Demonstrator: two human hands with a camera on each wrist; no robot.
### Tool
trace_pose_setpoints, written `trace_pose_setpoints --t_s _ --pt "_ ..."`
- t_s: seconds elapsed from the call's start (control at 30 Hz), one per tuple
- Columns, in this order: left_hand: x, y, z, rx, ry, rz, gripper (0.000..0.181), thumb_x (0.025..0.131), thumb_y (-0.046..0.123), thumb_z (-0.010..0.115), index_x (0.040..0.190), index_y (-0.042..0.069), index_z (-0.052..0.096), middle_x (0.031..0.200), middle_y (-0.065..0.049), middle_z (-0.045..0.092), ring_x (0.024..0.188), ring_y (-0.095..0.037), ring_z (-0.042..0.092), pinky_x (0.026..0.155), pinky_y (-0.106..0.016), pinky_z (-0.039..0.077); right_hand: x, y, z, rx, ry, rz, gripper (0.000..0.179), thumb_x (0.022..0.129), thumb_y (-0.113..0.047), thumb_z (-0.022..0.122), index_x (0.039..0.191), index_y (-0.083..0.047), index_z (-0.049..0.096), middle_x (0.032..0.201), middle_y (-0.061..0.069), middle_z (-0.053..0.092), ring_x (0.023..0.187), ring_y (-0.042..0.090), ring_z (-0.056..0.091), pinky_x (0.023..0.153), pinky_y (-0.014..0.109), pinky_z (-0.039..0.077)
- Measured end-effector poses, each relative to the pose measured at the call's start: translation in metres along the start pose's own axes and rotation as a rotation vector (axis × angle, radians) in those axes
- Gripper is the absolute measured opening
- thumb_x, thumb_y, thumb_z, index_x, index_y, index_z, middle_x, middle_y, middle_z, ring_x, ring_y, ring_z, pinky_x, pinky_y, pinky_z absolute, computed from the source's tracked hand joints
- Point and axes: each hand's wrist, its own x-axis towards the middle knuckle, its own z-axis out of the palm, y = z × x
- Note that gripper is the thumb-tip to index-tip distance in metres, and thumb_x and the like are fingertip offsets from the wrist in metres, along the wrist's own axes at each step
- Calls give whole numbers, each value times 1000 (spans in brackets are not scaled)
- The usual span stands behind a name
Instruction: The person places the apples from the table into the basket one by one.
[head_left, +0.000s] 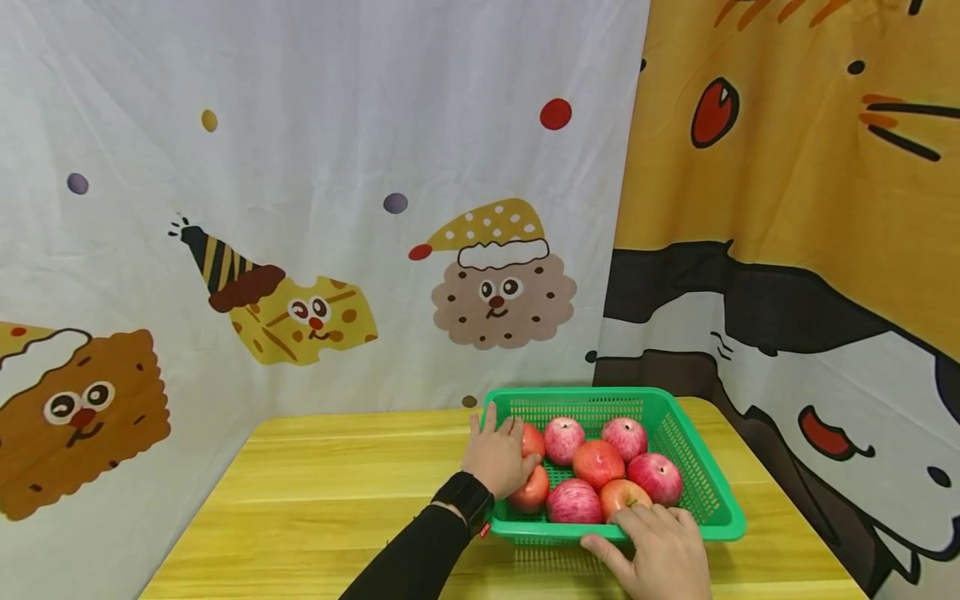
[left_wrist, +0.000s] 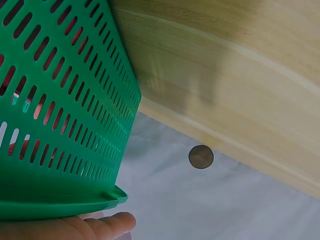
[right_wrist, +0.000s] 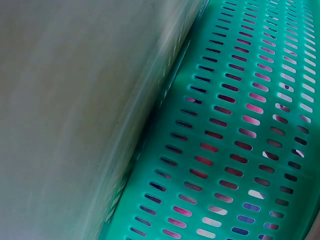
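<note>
A green slotted plastic basket (head_left: 708, 475) stands on the wooden table with several red apples (head_left: 598, 464) inside. My left hand (head_left: 495, 458) lies across the basket's left rim with its fingers stretched out and spread, its thumb over the apples at that side. In the left wrist view, fingers (left_wrist: 112, 225) show along the rim. At the front rim is my right hand (head_left: 660, 550), its fingers bent over the edge close to a yellowish-red apple (head_left: 624, 497) and its thumb outside. Slots of the basket wall (right_wrist: 215, 135) fill much of the right wrist view.
The wooden table (head_left: 337, 500) extends left of the basket, with a narrower strip to the right. Behind it hangs a white curtain (head_left: 315, 150) printed with cartoon snacks; an orange cartoon curtain (head_left: 780, 200) hangs at the right. A dark watch (head_left: 467, 500) is on the left wrist.
</note>
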Motion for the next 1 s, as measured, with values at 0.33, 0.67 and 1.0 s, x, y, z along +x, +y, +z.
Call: trace_pose_setpoints --t_s 0.33,0.67,1.0 --pt "-3 -3 -3 -166 55 -37 68 101 54 68 151 10 59 151 -12 63 155 -40 45 124 -63 39 0 0 0 16 35 -13 52 80 -80 72 79 -29 70 71 -12 62 71 15 61 72 38 43" --pt "-19 -18 1 -519 124 -28 67 105 45 65 156 3 52 160 -20 53 154 -41 45 126 -56 40 0 -3 1 2 15 -14 48 80 -79 74 77 -32 64 69 -13 58 72 15 61 70 38 44" --pt "-75 -40 -6 -504 123 29 70 108 45 60 159 -1 45 164 -23 47 154 -39 46 125 -56 42 0 -3 -2 -7 -31 28 47 78 -77 77 79 -31 68 71 -13 61 73 14 62 73 38 44"
